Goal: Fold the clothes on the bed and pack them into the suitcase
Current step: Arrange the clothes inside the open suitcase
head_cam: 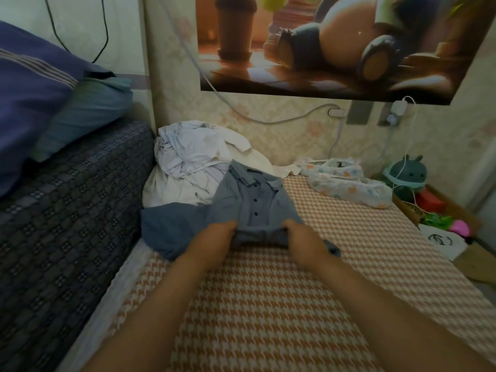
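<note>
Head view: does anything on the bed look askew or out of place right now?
The blue shirt lies crooked, one sleeve splayed left, while the left hand and right hand grip its lower hem. Behind it, white clothes sit in a crumpled heap. No suitcase shows.

A big poster (322, 44) hangs on the wall. At the left, a dark blue pillow (32, 89) leans on a green-blue pillow (88, 114). These 2 rest on a dark checked cover (67, 210). A black wire (106, 36) hangs down the wall above them. A white wire (268, 120) runs under the poster, near a white plug (398, 108). At the right, a green toy (408, 173) with 2 ears sits by a red box (429, 201), a white bag (442, 241) and a brown box (472, 259).
</note>
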Demonstrator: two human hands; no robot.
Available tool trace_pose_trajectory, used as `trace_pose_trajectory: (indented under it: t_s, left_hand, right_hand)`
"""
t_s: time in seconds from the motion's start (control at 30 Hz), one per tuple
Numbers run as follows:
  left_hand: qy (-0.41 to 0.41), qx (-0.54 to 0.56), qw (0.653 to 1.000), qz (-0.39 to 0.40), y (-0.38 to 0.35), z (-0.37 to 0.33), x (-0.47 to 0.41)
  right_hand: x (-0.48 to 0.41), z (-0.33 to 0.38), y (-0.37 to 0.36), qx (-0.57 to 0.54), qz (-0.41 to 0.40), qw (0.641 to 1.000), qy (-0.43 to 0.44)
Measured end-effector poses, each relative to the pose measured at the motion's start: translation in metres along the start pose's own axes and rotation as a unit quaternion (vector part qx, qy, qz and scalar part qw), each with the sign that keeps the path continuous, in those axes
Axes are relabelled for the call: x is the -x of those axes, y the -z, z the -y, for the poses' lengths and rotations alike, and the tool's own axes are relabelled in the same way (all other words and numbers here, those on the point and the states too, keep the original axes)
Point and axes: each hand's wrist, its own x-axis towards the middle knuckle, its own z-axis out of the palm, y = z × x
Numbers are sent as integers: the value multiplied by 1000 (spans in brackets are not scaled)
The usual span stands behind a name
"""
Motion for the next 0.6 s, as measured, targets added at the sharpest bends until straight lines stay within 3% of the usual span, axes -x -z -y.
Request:
trace_pose_trajectory:
  t_s: [0.1,0.2,0.27,0.37,0.43,0.47,0.5,0.6]
  left_hand:
    - [-32,37,998,39,34,-27,14]
    - [-58,35,991,116,54,-56,30]
    - [-61,34,992,102,55,-71,44]
    - [-1,75,985,153,42,-78,68]
    - [77,94,957,262,36,-77,79]
    - [90,74,951,288,35,-74,80]
    - [90,55,955,276,34,-72,79]
    - [71,-19,992,104,24,-63,70]
  right_hand:
    - [22,-3,35,-78,-76,994,6]
    - [50,-11,65,21,-144,989,20]
    - [66,-15,77,89,-153,984,1]
    - [84,-15,78,186,-18,981,-53]
    - [93,-6,70,158,85,979,-100]
    - [95,-2,64,136,94,980,-113]
    - [95,2,58,125,78,982,-119]
    - [85,16,43,170,-10,983,-69]
